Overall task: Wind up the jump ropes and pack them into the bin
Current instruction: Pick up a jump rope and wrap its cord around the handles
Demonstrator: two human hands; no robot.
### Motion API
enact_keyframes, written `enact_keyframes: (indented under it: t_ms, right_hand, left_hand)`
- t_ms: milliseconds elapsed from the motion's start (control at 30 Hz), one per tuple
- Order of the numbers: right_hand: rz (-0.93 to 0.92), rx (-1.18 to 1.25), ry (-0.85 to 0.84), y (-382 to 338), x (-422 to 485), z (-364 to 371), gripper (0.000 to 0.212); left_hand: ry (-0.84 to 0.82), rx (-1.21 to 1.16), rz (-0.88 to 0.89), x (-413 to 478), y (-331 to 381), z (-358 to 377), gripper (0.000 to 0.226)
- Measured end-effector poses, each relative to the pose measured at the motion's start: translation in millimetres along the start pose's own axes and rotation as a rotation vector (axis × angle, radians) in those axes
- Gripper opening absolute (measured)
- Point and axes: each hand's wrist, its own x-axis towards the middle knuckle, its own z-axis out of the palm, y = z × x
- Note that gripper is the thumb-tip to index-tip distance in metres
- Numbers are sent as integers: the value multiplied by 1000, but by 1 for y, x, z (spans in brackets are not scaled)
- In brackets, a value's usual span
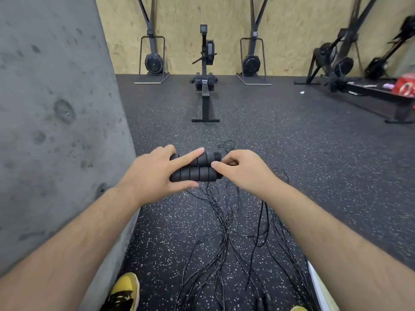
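Note:
Two black ribbed foam jump rope handles [197, 173] lie side by side in front of me, held up above the floor. My left hand [157, 171] grips them from the left, thumb under the near handle and index finger stretched across the far one. My right hand [242, 169] pinches at their right ends, where the cords come out. Several thin black cords [224, 232] hang down from the handles and trail in a loose tangle over the speckled floor toward my feet. A white edge [314, 286] shows at the lower right; whether it is the bin I cannot tell.
A grey concrete wall [56, 131] runs close along my left. A rowing machine [205, 86] stands straight ahead, with ski machines [153, 59] against the plywood wall and more equipment at the right [359, 86]. My yellow shoe [125, 292] is at the bottom.

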Motion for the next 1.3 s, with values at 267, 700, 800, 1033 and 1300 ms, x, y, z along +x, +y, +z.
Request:
enact_keyframes:
  t_ms: [267,700,800,1033,1300]
  right_hand:
    - [-99,-159,87,1,-8,-3,14]
    - [-179,-259,5,-4,-19,-10,38]
    - [-211,-344,18,-8,-21,-11,39]
    - [-385,-544,46,-13,-18,-10,40]
    - [-325,-674,-61,-6,-8,-12,64]
  left_hand:
    - [-40,-73,-29,7,12,7,77]
    - [-16,-50,-62,10,14,6,79]
    - [-27,-37,-68,12,16,6,79]
    - [-11,-67,-71,13,15,8,79]
    - [-52,-115,25,5,16,4,75]
